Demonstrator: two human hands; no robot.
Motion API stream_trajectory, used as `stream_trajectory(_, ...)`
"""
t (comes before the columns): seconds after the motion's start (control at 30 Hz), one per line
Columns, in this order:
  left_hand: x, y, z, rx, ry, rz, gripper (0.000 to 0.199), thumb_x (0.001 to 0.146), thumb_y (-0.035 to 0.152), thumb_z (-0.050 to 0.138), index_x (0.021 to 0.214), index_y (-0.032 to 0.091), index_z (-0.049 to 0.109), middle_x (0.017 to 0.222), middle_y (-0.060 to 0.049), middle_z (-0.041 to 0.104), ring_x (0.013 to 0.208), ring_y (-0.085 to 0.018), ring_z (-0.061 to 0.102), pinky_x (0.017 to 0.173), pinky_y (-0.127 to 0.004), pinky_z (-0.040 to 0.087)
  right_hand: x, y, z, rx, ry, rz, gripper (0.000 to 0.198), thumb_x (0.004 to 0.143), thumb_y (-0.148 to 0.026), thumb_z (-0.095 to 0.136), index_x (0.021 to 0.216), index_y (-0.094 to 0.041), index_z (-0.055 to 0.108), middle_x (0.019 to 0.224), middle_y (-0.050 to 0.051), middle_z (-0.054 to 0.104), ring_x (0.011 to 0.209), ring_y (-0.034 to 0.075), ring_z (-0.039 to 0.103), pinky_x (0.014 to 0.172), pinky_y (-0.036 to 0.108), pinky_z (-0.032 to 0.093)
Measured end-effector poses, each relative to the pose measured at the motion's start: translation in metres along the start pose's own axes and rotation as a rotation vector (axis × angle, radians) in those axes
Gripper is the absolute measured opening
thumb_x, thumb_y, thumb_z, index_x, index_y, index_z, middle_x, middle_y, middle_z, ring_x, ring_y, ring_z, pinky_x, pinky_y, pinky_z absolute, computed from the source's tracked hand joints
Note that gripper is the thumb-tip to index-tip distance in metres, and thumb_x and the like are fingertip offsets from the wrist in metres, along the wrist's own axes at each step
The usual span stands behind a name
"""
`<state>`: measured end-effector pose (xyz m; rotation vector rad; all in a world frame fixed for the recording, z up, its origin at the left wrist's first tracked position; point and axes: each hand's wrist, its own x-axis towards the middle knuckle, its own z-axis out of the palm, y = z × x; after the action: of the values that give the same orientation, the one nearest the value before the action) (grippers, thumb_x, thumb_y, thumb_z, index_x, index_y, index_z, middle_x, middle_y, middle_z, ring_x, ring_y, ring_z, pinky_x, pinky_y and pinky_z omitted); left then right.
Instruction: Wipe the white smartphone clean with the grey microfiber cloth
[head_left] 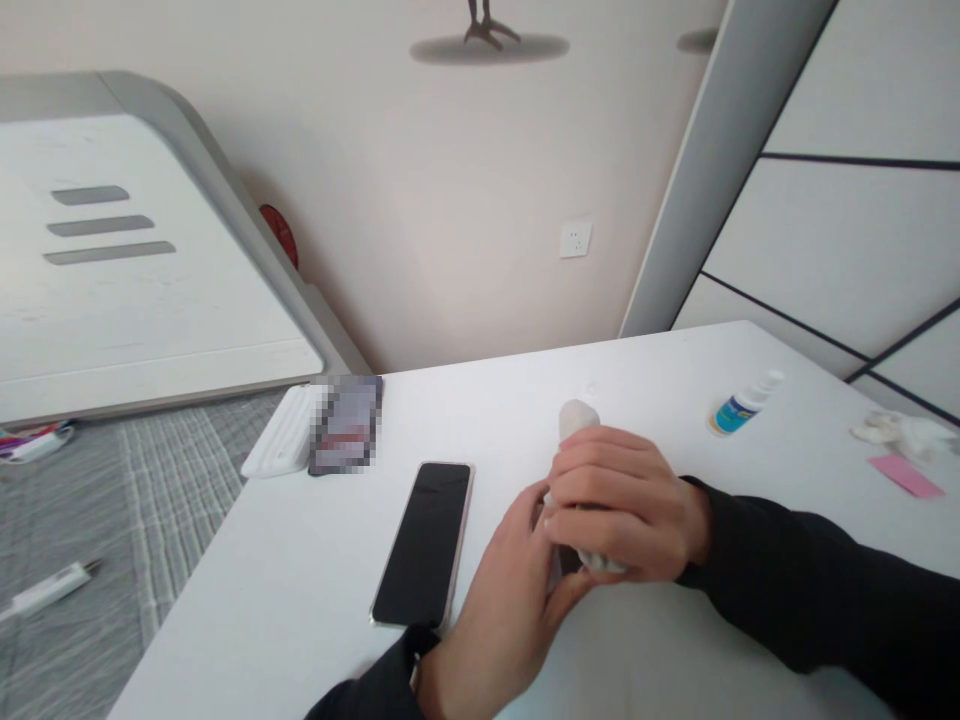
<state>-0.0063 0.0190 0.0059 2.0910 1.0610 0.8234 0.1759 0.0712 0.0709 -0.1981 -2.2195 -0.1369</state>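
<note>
Nearby: phone (425, 543) left of hands | bottle (741, 405) right | table (300, 560)

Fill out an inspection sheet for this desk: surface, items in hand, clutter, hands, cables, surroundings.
Surface: white table, plain top.
Items in hand: whitish cloth wad, gripped; what lies beneath it is hidden.
Clutter: black smartphone face up; small dropper bottle on its side; pink slip; crumpled tissue; white case.
Hands: right hand closed on the wad; left hand touching beneath.
Cables: nothing seen.
Surroundings: wall socket; white bed frame; grey checked bedding.
</note>
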Motion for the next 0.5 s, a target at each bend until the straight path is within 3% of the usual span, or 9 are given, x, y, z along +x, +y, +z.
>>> stream_trajectory(0.13,0.001,-0.002,-0.009,0.03,0.012,-0.137,0.057,0.099,0.035,0.061,0.149,0.023,0.037,0.138,-0.012,0.053,0.128,-0.026,0.054,0.11,-0.048,0.047,-0.017,0.024,-0.001,0.024,0.026,0.177,0.015,0.096,-0.022,0.05,0.104,-0.02,0.063,0.091,0.007,0.069,0.085,0.022,0.064,0.079,0.039,0.056)
stream_trajectory(0.23,0.003,-0.002,-0.014,0.083,0.024,-0.225,0.052,0.099,0.034,0.058,0.145,0.019,0.04,0.133,-0.013,0.052,0.126,-0.027,0.052,0.111,-0.051,0.044,-0.033,0.031,0.002,0.042,-0.014,0.329,0.018,0.096,-0.018,0.047,0.103,-0.019,0.064,0.092,0.007,0.069,0.086,0.021,0.065,0.077,0.036,0.056)
stream_trajectory(0.4,0.002,-0.002,-0.012,0.194,-0.006,-0.264,0.054,0.094,0.044,0.066,0.137,0.018,0.046,0.127,-0.012,0.053,0.121,-0.03,0.052,0.108,-0.054,0.044,-0.066,0.019,0.007,-0.015,-0.086,0.524,0.03,0.101,-0.022,0.047,0.122,-0.017,0.067,0.114,0.013,0.062,0.103,0.024,0.061,0.088,0.041,0.054)
stream_trajectory(0.5,0.0,-0.003,-0.009,0.275,-0.02,-0.249,0.056,0.091,0.048,0.069,0.134,0.019,0.048,0.126,-0.011,0.054,0.121,-0.032,0.05,0.108,-0.056,0.043,-0.079,0.005,0.009,-0.064,-0.193,0.591,0.035,0.103,-0.034,0.052,0.131,-0.02,0.068,0.107,0.012,0.062,0.098,0.026,0.06,0.087,0.045,0.053)
